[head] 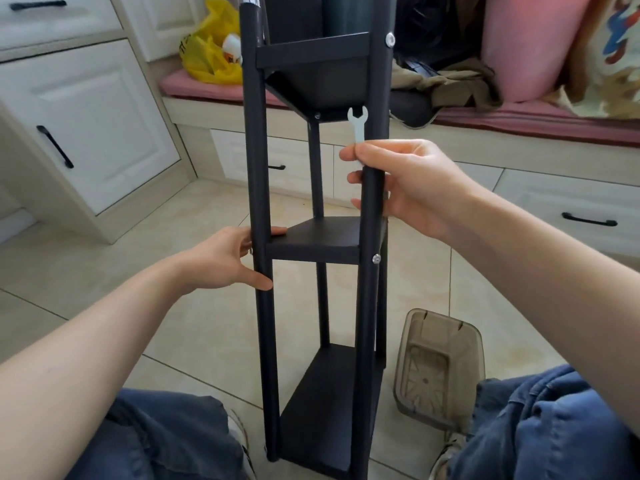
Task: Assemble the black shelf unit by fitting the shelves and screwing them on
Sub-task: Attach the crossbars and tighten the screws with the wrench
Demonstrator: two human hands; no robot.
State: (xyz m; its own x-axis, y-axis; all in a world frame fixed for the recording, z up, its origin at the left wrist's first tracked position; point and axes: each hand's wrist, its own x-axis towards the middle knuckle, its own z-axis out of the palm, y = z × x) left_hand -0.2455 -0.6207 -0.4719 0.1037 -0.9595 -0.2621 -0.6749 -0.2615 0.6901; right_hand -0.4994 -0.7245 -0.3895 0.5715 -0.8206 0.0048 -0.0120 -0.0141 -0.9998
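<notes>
Black shelf unit (311,53) stands upright on the floor between my knees | left hand (225,261): fingers (277,231) curled round the left front pole (258,150) | right hand (412,185): wrapped round the right front pole (369,289), fingers (351,154) pinching a white wrench (356,128) that points up | clear bin (440,368) on the floor beside.

Bright, even daylight, soft shadows, sharp focus, with wide-angle bending at the edges.

the shelf unit (318,237) stands on the floor (194,327) between the knees, a bin (440,368) lying right, bench (519,119) behind.
</notes>
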